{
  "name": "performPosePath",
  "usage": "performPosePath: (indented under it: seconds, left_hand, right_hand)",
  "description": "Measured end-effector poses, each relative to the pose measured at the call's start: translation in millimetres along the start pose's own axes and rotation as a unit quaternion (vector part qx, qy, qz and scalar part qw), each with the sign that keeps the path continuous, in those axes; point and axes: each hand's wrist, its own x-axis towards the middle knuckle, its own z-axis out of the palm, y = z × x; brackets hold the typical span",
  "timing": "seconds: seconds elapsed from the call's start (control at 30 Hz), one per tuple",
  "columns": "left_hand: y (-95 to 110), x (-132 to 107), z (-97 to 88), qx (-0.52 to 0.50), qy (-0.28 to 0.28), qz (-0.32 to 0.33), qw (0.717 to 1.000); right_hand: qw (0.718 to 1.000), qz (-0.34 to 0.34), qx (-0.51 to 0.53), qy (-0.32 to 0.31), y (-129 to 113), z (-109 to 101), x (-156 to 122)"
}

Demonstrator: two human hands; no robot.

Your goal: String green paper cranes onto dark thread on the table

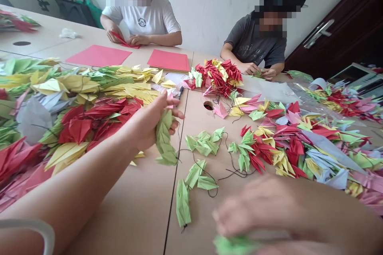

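My left hand (154, 117) reaches out over the table, its fingers closed round a string of green folded-paper cranes (166, 139) that hangs down from the palm. A black thread (179, 139) trails beside it. More green cranes on thread (203, 142) lie on the tabletop to the right, with another short green string (183, 203) nearer to me. At the lower right, my right hand (254, 207) is smeared by motion. Its curled fingers are over a blurred green folded paper (235, 245), which seems to be held between fingers and thumb and is partly cut off by the frame.
Heaps of strung coloured paper cranes lie at left (98, 119) and right (287, 143). Beyond are a red paper stack (169, 60), a pink sheet (98, 55), a red-yellow bundle (220, 75) and a cable hole (208, 105). Two people (149, 20) (254, 44) sit opposite, handling paper.
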Motion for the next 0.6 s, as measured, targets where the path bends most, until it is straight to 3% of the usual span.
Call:
performPosePath:
  seconds: [0.07, 0.1, 0.17, 0.23, 0.4, 0.6]
  left_hand:
    - [-5.5, -10.8, 8.5, 0.035, -0.065, -0.002, 0.997]
    - [-9.1, -16.1, 12.0, 0.056, -0.097, -0.001, 0.994]
    - [-17.6, -26.0, 17.6, 0.091, -0.139, -0.001, 0.986]
    - [-26.8, -34.9, 22.7, 0.111, -0.146, -0.002, 0.983]
    - [-40.0, -46.7, 31.2, 0.123, -0.171, -0.012, 0.977]
    - [-29.1, -40.7, 22.5, 0.053, -0.262, -0.088, 0.959]
  right_hand:
    - [0.997, -0.008, -0.027, -0.074, 6.7, 1.2, 15.1]
    - [0.997, 0.005, -0.040, -0.068, 10.7, 4.6, 21.7]
    - [0.996, 0.055, -0.035, 0.053, 18.4, 15.3, 31.3]
    - [0.987, 0.067, -0.023, 0.143, 24.0, 27.7, 36.5]
    - [0.990, 0.027, 0.023, 0.139, 28.1, 43.2, 43.2]
    - [0.941, 0.135, 0.234, 0.202, 31.8, 22.8, 45.1]
